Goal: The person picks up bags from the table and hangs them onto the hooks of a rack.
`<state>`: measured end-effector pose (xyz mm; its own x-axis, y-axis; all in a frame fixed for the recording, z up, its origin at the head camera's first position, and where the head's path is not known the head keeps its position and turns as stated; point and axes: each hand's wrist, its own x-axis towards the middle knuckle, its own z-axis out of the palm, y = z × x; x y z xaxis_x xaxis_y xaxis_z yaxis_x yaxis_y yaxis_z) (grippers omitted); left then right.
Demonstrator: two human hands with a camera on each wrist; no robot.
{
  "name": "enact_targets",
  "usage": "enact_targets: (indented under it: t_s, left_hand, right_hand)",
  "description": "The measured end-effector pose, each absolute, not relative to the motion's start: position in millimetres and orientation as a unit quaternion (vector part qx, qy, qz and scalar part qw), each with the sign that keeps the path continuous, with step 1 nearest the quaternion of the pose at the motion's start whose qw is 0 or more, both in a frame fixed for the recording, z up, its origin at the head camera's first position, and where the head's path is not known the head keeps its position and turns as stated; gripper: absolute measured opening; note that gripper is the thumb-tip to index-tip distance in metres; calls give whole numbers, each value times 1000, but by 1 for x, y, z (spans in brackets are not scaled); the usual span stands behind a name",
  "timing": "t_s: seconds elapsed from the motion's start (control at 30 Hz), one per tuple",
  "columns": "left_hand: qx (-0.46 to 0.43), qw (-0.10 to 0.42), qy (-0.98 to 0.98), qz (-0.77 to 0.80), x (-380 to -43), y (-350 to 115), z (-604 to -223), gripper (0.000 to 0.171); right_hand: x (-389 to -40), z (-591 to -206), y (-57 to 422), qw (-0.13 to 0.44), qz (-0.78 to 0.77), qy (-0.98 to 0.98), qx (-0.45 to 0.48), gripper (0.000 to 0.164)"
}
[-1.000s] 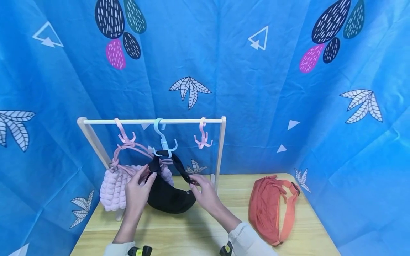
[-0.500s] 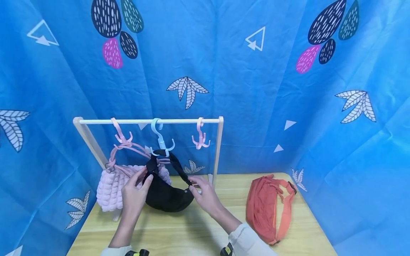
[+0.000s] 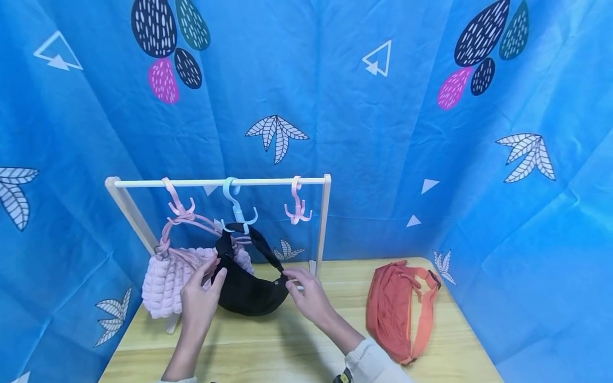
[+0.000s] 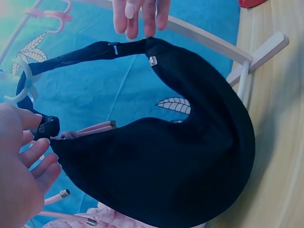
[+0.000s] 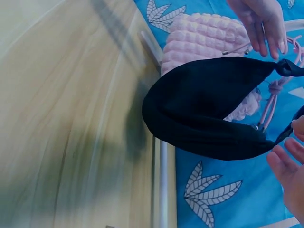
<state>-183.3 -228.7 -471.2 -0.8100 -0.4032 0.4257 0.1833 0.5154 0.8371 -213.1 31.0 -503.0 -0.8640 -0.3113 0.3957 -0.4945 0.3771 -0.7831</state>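
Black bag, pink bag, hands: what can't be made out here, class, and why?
Head: part of the pink bag, hidden behind the black bag and the left hand.
Left wrist: any lettering on the small white tag, too small to read.
Right wrist: the rest of the right hand, cut off by the right edge.

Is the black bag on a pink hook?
No, the strap of the black bag loops over the blue middle hook.

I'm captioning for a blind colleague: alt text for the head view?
Two hands flank a black bag hanging from a blue hook, with a lilac bag partly behind it. An orange bag lies on the table, right.
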Motion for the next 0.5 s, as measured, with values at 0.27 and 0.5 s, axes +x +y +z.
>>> enact_targets:
  t_s: [0.27, 0.5]
  left_hand:
    - [68, 305, -812, -493, -177, -224, -479, 36]
    - [41, 323, -800, -503, -176, -218, -484, 35]
  right_hand:
    - [-206, -512, 35, 119, 491, -827, 248, 30]
    - [-203, -519, 41, 122, 492, -826, 247, 30]
